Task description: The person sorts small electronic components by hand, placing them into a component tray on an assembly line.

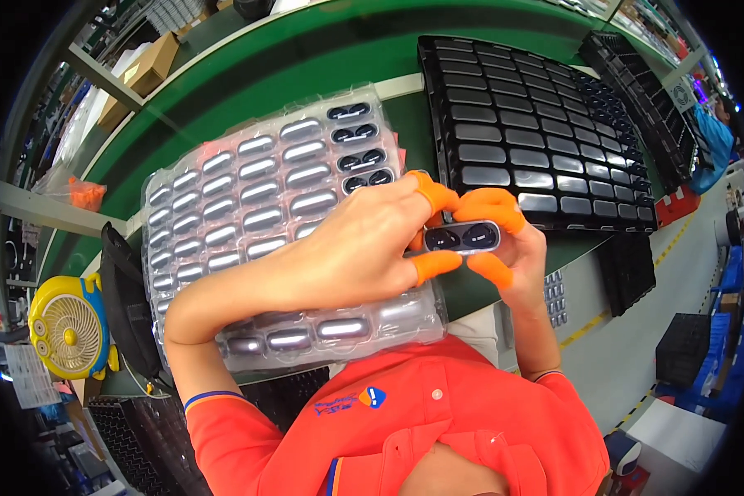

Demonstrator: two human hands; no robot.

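Note:
Both my hands, with orange finger cots on several fingertips, meet in front of my chest around one small oval earbud case (464, 238). Its rim is silvery, and two dark rounded hollows face up. My left hand (368, 236) pinches its left end between thumb and fingers. Curled around the right end is my right hand (521, 244), with fingers above and thumb below. Under my left forearm lies a transparent blister tray (438, 310) of silvery oval pieces in rows. In its far right column, several pieces show paired black hollows like the held one.
Right of the blister tray, a black compartment tray (481, 153) lies on the green bench (306, 50), with small dark pieces in its far right columns. Another black tray (645, 99) stands beyond. A yellow fan (68, 331) and a black bag (128, 306) are at the left.

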